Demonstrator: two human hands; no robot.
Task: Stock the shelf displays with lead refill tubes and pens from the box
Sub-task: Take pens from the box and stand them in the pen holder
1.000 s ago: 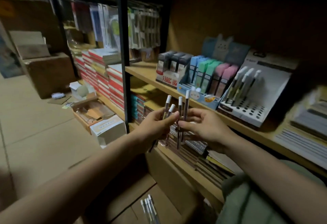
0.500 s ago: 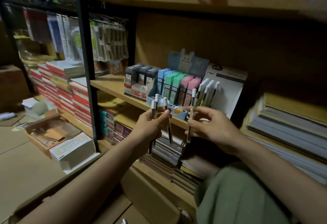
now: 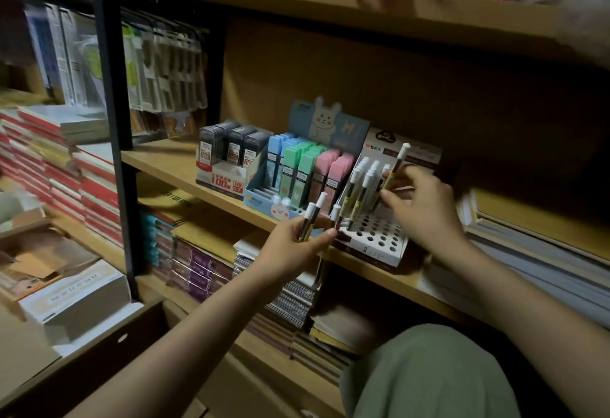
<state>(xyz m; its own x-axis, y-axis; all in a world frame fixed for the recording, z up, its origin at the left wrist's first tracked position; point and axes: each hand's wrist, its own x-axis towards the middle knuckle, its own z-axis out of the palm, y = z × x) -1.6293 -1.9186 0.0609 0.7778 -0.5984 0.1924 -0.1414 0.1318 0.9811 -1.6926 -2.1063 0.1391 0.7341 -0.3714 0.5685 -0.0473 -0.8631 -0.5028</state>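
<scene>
white-capped pens are being stocked now. one pen (image 3: 392,170) is pinched in the right hand (image 3: 424,206), tilted, its tip just above the perforated pen display (image 3: 379,239). a small bundle of pens (image 3: 313,219) is held in the closed grip of the left hand (image 3: 293,249), just left of the display. the next move, it is judged, calls for the tip to be aimed into a free hole. further left of this grip, "100" and "hb 0.7" are read on the lead refill box (image 3: 221,176); other print is too small.
</scene>
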